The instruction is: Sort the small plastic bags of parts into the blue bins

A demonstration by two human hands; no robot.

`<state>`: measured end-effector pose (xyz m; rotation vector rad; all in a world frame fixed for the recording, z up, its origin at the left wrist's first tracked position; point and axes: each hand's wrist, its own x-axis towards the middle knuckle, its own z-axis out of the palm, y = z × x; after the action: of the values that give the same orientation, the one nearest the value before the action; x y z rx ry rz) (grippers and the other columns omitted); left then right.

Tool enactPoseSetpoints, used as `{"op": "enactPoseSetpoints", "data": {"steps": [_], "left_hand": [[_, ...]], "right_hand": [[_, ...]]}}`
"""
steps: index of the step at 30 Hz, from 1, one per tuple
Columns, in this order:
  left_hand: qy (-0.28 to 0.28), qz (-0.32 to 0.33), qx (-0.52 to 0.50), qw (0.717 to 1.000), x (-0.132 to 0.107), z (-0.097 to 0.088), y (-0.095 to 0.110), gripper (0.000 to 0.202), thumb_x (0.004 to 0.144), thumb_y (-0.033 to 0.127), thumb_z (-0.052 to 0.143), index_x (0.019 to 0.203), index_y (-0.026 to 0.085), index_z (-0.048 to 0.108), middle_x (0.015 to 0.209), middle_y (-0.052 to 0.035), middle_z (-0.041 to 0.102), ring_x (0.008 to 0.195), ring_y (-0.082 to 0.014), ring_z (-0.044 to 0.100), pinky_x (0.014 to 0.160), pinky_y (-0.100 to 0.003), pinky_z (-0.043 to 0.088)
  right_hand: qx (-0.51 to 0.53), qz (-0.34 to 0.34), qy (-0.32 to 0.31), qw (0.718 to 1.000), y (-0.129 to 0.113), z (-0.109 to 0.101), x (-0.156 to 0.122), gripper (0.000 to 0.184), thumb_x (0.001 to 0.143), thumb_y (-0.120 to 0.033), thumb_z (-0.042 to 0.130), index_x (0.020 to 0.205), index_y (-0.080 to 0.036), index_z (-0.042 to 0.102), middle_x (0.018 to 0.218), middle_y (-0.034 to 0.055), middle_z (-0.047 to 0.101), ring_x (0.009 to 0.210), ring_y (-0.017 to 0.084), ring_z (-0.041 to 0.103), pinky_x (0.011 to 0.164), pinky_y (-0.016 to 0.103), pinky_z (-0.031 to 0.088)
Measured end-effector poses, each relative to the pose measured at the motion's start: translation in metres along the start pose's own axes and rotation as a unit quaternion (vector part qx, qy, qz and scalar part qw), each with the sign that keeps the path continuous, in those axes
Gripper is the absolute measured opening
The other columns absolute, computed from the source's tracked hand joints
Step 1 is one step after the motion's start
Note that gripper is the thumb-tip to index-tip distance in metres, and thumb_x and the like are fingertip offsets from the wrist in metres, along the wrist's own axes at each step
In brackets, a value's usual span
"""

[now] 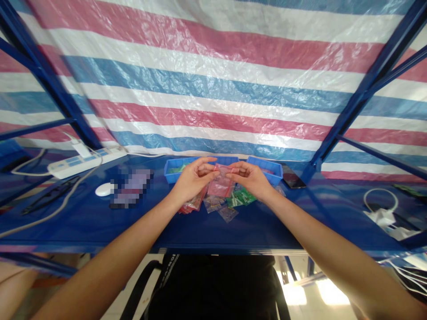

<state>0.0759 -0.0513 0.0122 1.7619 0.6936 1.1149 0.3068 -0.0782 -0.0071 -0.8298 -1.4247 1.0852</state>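
Fingers of your left hand (191,178) and your right hand (251,178) are closed in a pinch on the top edge of one small pink zip bag (220,184). Each hand takes its own end of the bag's mouth between thumb and forefinger, and the remaining fingers are loosely curled. You hold the bag clear of the blue tabletop (100,226), hanging upright between the two hands, near the middle of the far edge.

Under your hands lies a loose heap of more small bags. Red bags (191,205) sit below your left wrist, green bags (240,198) below your right hand, and clear bags (220,208) lie between them, nearer to you.

Just behind your hands, two shallow blue trays stand along the far edge. The left tray (173,171) is behind your left hand and the right tray (268,168) is behind your right. What the trays hold is too hidden to tell.

A dark phone (291,176) lies flat just beside the right tray. Toward the far left corner a white power strip (83,162) lies with its cord trailing toward the near edge. A small white oval object (104,189) and a black hand tool (50,198) lie near it. Toward the right edge lies a white charger (383,213) with its looped cable. A red, white and blue striped tarpaulin (213,89) hangs behind the tabletop.
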Motion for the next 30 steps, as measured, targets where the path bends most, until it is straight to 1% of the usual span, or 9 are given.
{"op": "enactPoseSetpoints", "data": {"steps": [4, 7, 11, 14, 16, 18, 22, 25, 30], "left_hand": [[-0.031, -0.035, 0.031, 0.998, -0.001, 0.0, -0.005, 0.064, 0.08, 0.038, 0.09, 0.136, 0.019, 0.064, 0.104, -0.0085, 0.081, 0.093, -0.025, 0.079, 0.084, -0.037, 0.063], [-0.007, -0.021, 0.044, 0.999, -0.001, -0.001, -0.003, 0.057, 0.082, 0.04, 0.088, 0.13, 0.017, 0.068, 0.1, -0.0084, 0.082, 0.091, -0.0247, 0.079, 0.084, -0.037, 0.063], [0.041, 0.037, 0.054, 0.997, -0.004, 0.001, 0.01, 0.051, 0.087, 0.045, 0.084, 0.127, 0.017, 0.071, 0.111, -0.0104, 0.082, 0.099, -0.0253, 0.078, 0.09, -0.037, 0.062], [0.065, 0.072, 0.115, 0.989, -0.008, 0.004, 0.019, 0.044, 0.086, 0.047, 0.086, 0.118, 0.019, 0.077, 0.115, -0.0099, 0.081, 0.101, -0.0262, 0.077, 0.09, -0.036, 0.062], [0.058, 0.073, 0.14, 0.986, -0.009, 0.006, 0.021, 0.042, 0.085, 0.048, 0.086, 0.114, 0.019, 0.079, 0.112, -0.0093, 0.081, 0.097, -0.0256, 0.077, 0.085, -0.035, 0.062], [0.036, 0.063, 0.135, 0.988, -0.01, 0.008, 0.02, 0.043, 0.086, 0.048, 0.085, 0.118, 0.02, 0.078, 0.107, -0.0083, 0.081, 0.09, -0.0242, 0.076, 0.081, -0.034, 0.061], [-0.006, 0.034, 0.049, 0.998, -0.007, 0.008, 0.009, 0.056, 0.087, 0.046, 0.084, 0.134, 0.021, 0.067, 0.108, -0.0084, 0.081, 0.093, -0.025, 0.078, 0.082, -0.035, 0.062], [-0.008, 0.018, 0.028, 0.999, -0.004, 0.006, 0.003, 0.057, 0.085, 0.046, 0.085, 0.131, 0.019, 0.066, 0.107, -0.0091, 0.081, 0.095, -0.0257, 0.079, 0.085, -0.037, 0.063], [0.005, 0.026, 0.033, 0.999, -0.003, 0.002, 0.004, 0.049, 0.089, 0.046, 0.082, 0.128, 0.019, 0.068, 0.107, -0.0078, 0.082, 0.096, -0.0248, 0.079, 0.09, -0.036, 0.062]], "right_hand": [[0.037, -0.017, 0.044, 0.998, -0.001, -0.002, 0.001, 0.048, 0.074, -0.042, 0.094, 0.113, -0.025, 0.072, 0.098, 0.0006, 0.079, 0.091, 0.019, 0.075, 0.091, 0.034, 0.059], [0.044, -0.02, 0.036, 0.998, -0.005, -0.004, 0.001, 0.057, 0.074, -0.043, 0.094, 0.122, -0.027, 0.069, 0.103, 0.0008, 0.078, 0.096, 0.019, 0.074, 0.095, 0.035, 0.059], [0.021, -0.021, 0.02, 0.999, -0.011, -0.003, -0.002, 0.057, 0.075, -0.047, 0.093, 0.123, -0.027, 0.07, 0.109, 0.0025, 0.077, 0.102, 0.02, 0.072, 0.098, 0.035, 0.058], [0.004, -0.011, -0.024, 1.0, -0.014, -0.001, -0.006, 0.054, 0.074, -0.048, 0.094, 0.119, -0.026, 0.073, 0.111, 0.0036, 0.078, 0.104, 0.022, 0.073, 0.096, 0.036, 0.059], [0.0, 0.005, -0.069, 0.998, -0.013, 0.001, -0.008, 0.045, 0.076, -0.048, 0.093, 0.11, -0.024, 0.076, 0.109, 0.0039, 0.08, 0.101, 0.022, 0.074, 0.094, 0.037, 0.059], [-0.004, 0.011, -0.086, 0.996, -0.011, 0.002, -0.009, 0.038, 0.079, -0.049, 0.091, 0.103, -0.023, 0.078, 0.105, 0.0038, 0.081, 0.098, 0.022, 0.075, 0.094, 0.038, 0.059], [-0.007, -0.004, -0.021, 1.0, -0.004, 0.001, -0.005, 0.037, 0.077, -0.052, 0.091, 0.094, -0.022, 0.078, 0.097, 0.0031, 0.082, 0.09, 0.021, 0.074, 0.09, 0.037, 0.059], [0.006, 0.002, 0.03, 1.0, 0.0, -0.002, -0.001, 0.038, 0.074, -0.053, 0.092, 0.092, -0.023, 0.078, 0.092, 0.0019, 0.081, 0.085, 0.019, 0.073, 0.085, 0.035, 0.058], [0.012, 0.021, 0.052, 0.998, -0.001, -0.006, 0.0, 0.036, 0.073, -0.051, 0.093, 0.089, -0.022, 0.079, 0.087, 0.0013, 0.079, 0.078, 0.018, 0.069, 0.078, 0.033, 0.057]]}}
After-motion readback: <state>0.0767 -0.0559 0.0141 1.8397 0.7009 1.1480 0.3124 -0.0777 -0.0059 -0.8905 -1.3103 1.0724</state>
